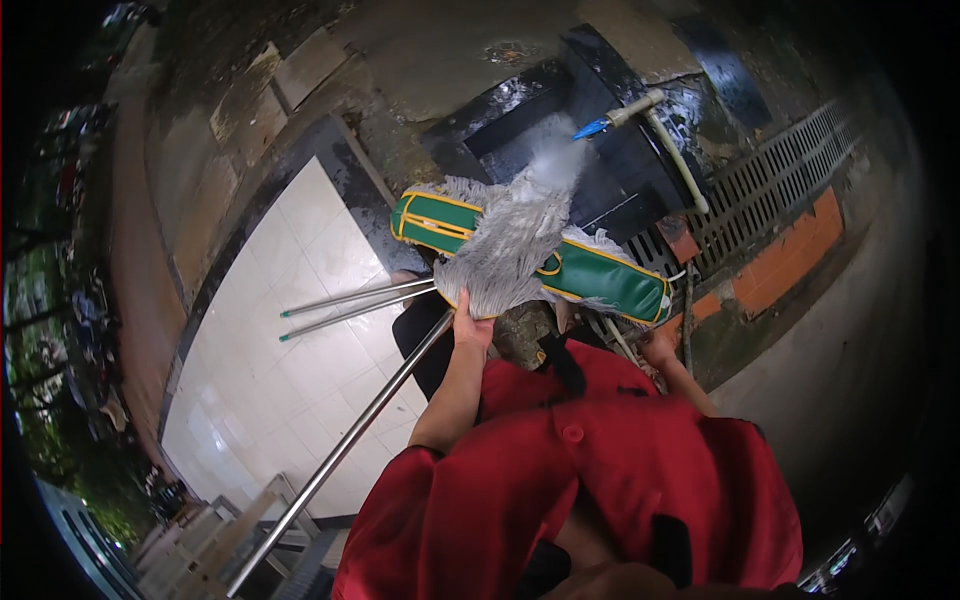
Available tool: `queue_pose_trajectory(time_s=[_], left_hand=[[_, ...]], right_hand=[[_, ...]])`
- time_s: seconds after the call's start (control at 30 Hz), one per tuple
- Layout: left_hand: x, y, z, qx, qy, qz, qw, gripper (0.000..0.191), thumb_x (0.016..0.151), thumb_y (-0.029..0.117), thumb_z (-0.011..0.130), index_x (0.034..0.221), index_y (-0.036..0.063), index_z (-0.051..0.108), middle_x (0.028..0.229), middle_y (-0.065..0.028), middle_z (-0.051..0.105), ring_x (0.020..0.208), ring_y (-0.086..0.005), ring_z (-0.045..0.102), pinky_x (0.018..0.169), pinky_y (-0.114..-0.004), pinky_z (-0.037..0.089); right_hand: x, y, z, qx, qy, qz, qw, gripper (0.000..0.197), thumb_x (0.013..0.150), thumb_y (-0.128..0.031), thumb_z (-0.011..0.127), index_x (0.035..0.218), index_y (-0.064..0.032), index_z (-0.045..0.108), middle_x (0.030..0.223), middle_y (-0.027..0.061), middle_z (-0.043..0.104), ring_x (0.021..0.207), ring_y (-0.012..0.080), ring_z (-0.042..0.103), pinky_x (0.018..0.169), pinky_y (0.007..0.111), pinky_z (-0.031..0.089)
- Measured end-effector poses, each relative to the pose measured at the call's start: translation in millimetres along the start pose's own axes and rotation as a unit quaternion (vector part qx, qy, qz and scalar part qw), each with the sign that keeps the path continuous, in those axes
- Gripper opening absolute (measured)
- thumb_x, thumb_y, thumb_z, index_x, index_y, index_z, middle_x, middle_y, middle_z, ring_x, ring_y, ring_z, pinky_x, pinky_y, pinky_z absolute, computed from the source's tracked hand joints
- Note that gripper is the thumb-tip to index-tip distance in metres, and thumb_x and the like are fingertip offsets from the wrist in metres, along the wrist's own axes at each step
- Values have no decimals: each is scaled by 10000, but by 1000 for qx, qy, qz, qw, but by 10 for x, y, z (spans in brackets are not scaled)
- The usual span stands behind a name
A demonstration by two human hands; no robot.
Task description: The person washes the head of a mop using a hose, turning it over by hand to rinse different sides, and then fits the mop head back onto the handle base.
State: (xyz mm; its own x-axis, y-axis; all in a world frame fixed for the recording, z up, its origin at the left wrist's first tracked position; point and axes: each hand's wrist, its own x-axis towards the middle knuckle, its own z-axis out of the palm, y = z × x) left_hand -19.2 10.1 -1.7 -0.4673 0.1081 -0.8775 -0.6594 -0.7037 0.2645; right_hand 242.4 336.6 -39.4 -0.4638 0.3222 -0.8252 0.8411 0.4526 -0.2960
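My left hand (472, 331) holds the near end of a grey string mop head (517, 240), by its yellow-edged rim. Water sprays from a blue-handled tap (591, 129) onto the far end of the strands. Under this mop head lies another one with a green cover and yellow trim (604, 276), its grey fringe showing along the edges. A long metal pole (337, 454) runs from beside my left hand to the lower left. My right hand (657, 348) is below the green cover's right end; its fingers are partly hidden, and what it touches is unclear.
A dark stone basin (495, 90) surrounds the tap. Two thin metal poles (352, 301) extend over a white tiled surface (300, 360) at left. A slotted drain grate (757, 169) and orange tiles (787, 255) lie to the right. A pale pipe (679, 161) bends down from the tap.
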Motion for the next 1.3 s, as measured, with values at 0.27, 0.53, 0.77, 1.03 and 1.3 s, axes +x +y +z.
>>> queue_pose_trajectory(time_s=[0.27,0.53,0.77,1.03,1.3], left_hand=[[340,398,87,143,41,24,989,463,741,-56,559,1182,44,458,1109,-137,554,974,-302,563,848,-440,465],[-65,1148,1474,678,-230,370,592,476,644,-174,522,1066,47,535,1028,-72,563,1004,-178,522,891,-261,394],[-412,896,2679,792,-459,392,95,213,740,127,551,947,150,594,851,-32,609,805,-237,589,708,-316,450],[-679,204,2791,746,-534,392,-65,56,684,146,554,732,156,580,683,-44,519,800,-243,533,927,-440,365],[-556,328,2059,754,-341,298,476,293,712,-89,490,938,70,588,936,-51,613,881,-143,569,823,-256,421]], right_hand=[[-33,119,404,33,0,24,999,306,757,-237,575,945,4,581,806,148,642,767,265,612,695,363,468],[155,-258,360,114,20,-20,993,301,749,-242,569,928,1,576,803,134,641,765,255,614,708,349,467],[147,-136,281,149,46,-20,988,264,779,-223,566,894,13,578,776,119,641,734,228,613,697,335,470],[46,217,315,146,23,42,988,254,733,-243,571,834,-17,629,836,188,621,817,321,593,723,385,464],[237,254,413,131,62,16,989,263,725,-255,570,781,1,593,748,165,626,740,278,609,682,361,464]])
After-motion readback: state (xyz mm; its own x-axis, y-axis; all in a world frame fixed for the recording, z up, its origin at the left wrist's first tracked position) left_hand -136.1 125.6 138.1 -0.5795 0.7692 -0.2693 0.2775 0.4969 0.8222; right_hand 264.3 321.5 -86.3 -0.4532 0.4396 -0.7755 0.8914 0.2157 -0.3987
